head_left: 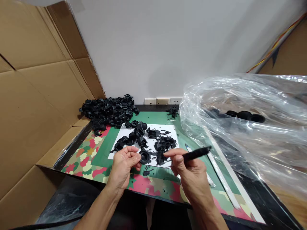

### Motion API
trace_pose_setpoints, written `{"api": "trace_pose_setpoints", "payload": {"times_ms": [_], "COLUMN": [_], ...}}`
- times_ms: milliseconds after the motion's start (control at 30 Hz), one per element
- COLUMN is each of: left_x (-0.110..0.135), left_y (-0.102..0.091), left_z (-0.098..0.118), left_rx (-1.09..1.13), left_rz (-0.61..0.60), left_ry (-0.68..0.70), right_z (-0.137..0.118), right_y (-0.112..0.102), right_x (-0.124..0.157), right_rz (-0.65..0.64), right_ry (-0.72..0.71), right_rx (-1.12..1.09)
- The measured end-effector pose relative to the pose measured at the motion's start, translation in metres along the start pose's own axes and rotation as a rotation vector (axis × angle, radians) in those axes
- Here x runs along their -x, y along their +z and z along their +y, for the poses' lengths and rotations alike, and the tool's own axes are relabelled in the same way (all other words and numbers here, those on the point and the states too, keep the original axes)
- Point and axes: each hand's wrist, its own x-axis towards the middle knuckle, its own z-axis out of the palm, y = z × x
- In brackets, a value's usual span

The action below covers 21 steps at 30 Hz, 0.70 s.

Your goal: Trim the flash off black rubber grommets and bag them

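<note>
The left hand (126,161) pinches a round black part (145,157) at its 9 o'clock edge, thumb against bent fingers. Taking that part as the clock's centre, with 12 straight away from the person, the right hand (192,169) is near 3 to 4 o'clock, curled around a black-handled tool (197,154) with its index finger reaching toward 9. Its working tip is too thin to make out clearly.

Just beyond the round part, toward 12, ribbed black parts (139,130) lie on a white sheet (173,129); thin black scraps (165,144) are heaped on it at 2. Under the sheet is a green mat (105,156), with a camouflage-patterned surface (88,159) showing at 9 and 6.

Farther out, a large pile of black parts (110,111) stands at 11, and a small clump of scraps (172,111) at 1. A white strip (224,180) lies between 3 and 4 on the counter (271,199). At 2, a clear plastic bag (216,92) holds more black parts; a cardboard box (35,86) rises at 10.
</note>
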Motion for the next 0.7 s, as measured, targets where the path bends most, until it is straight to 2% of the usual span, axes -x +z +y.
{"api": "trace_pose_setpoints", "payload": {"times_ms": [167, 267, 367, 433, 533, 700], "left_x": [0.002, 0.004, 0.005, 0.006, 0.007, 0.007], "left_y": [0.000, 0.001, 0.002, 0.003, 0.004, 0.004], "left_z": [-0.001, 0.000, 0.001, 0.001, 0.001, 0.000], "left_rx": [0.009, 0.012, 0.014, 0.017, 0.019, 0.010], "left_rz": [-0.010, -0.014, -0.012, -0.009, -0.010, -0.012], "left_ry": [-0.003, -0.003, 0.006, 0.015, 0.026, 0.036], "right_z": [0.001, -0.004, -0.005, -0.001, 0.007, 0.015], "right_y": [0.011, 0.016, 0.020, 0.021, 0.022, 0.026], "right_x": [0.004, 0.004, 0.005, 0.005, 0.007, 0.009], "right_rz": [0.003, -0.028, -0.053, -0.033, 0.010, 0.020], "right_ry": [0.138, 0.185, 0.160, 0.078, -0.122, -0.394], "right_rx": [-0.270, -0.260, -0.218, -0.171, -0.030, 0.160]}}
